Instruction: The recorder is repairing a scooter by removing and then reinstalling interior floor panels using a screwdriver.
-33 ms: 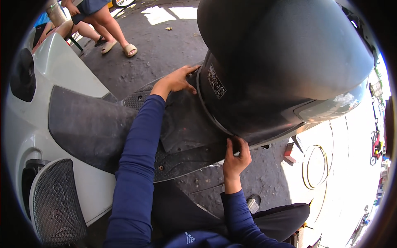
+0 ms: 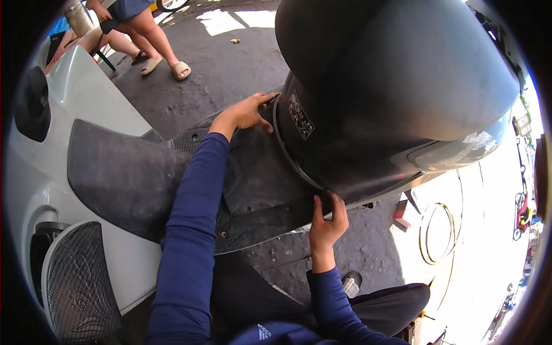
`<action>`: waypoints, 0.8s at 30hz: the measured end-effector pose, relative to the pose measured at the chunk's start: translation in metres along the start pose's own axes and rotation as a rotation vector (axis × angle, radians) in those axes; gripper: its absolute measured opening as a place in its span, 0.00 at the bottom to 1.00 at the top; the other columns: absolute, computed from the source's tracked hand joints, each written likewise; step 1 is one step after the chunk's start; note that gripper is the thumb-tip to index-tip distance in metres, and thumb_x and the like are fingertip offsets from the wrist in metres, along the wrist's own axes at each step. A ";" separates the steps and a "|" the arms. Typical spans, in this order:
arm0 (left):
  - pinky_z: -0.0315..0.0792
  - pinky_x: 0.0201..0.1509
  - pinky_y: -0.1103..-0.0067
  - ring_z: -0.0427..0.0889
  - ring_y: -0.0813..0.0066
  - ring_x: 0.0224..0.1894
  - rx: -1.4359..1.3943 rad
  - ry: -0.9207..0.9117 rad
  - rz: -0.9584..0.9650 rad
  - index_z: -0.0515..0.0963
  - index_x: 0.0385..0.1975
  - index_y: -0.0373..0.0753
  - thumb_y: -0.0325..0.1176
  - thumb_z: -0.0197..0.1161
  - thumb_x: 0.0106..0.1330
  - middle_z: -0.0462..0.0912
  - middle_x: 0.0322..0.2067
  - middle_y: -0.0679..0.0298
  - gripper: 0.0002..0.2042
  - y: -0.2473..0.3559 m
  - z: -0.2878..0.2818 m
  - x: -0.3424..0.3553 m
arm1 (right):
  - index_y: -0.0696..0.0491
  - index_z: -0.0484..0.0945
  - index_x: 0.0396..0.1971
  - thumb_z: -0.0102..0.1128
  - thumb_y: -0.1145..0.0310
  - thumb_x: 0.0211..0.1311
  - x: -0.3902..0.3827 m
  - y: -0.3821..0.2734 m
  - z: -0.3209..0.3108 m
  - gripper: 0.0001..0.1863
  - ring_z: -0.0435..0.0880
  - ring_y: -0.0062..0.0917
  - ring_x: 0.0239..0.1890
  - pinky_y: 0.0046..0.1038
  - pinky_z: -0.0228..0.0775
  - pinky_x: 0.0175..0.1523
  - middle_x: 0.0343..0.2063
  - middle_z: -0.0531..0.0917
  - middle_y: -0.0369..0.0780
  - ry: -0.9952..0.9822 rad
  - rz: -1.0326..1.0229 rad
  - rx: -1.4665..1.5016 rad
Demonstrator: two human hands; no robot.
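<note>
A large dark panel under the seat [image 2: 351, 138] of a scooter rises from its black footboard [image 2: 259, 167]. My left hand [image 2: 246, 113] is at the far side of the panel's lower rim [image 2: 283, 144]. Its fingertips touch the panel, and the thumb stands apart from them over the footboard. My right hand [image 2: 330, 227] is at the rim's near corner, with thumb and forefinger raised and a gap between them. Its fingertips rest against the edge; the other fingers are partly hidden. Above the panel bulges the dark seat [image 2: 414, 57].
The scooter's pale front shield [image 2: 34, 167] and a textured black flap [image 2: 77, 282] lie at left. Another person's legs [image 2: 152, 37] stand at the far left. Beyond the near side, a coiled hose [image 2: 425, 241] and a small red-and-white box [image 2: 404, 213] lie on the ground.
My right hand's fingers have shifted very slightly at the panel's edge. The left hand looks the same.
</note>
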State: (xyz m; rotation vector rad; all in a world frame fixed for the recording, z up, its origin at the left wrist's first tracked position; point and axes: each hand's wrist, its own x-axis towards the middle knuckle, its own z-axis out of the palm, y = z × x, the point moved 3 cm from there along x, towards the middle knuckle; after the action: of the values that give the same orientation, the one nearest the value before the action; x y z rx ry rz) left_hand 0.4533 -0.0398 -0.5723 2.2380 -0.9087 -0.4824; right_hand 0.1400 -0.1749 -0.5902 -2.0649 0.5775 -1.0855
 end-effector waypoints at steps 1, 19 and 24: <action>0.62 0.70 0.69 0.66 0.57 0.67 -0.021 -0.019 -0.025 0.59 0.70 0.40 0.31 0.80 0.42 0.65 0.64 0.57 0.50 -0.001 -0.001 -0.001 | 0.60 0.81 0.35 0.69 0.77 0.55 0.001 -0.005 -0.002 0.08 0.82 0.19 0.32 0.21 0.74 0.39 0.32 0.84 0.38 -0.012 -0.044 -0.091; 0.62 0.70 0.67 0.65 0.56 0.67 -0.129 -0.010 -0.068 0.61 0.69 0.47 0.27 0.79 0.39 0.65 0.66 0.56 0.51 0.003 0.001 -0.002 | 0.61 0.81 0.29 0.71 0.75 0.56 0.008 0.009 0.003 0.07 0.78 0.12 0.27 0.16 0.69 0.37 0.23 0.83 0.34 -0.069 0.269 0.171; 0.64 0.68 0.68 0.69 0.56 0.64 -0.128 0.112 0.021 0.66 0.65 0.44 0.25 0.79 0.38 0.72 0.60 0.56 0.46 0.006 0.000 0.000 | 0.61 0.81 0.27 0.70 0.75 0.57 0.013 0.006 0.004 0.07 0.76 0.11 0.25 0.15 0.67 0.34 0.20 0.82 0.33 -0.084 0.322 0.131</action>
State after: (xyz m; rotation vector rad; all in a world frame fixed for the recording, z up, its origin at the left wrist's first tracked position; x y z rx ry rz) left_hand 0.4504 -0.0429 -0.5679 2.1152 -0.8194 -0.3902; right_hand 0.1496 -0.1859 -0.5900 -1.8189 0.7457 -0.8231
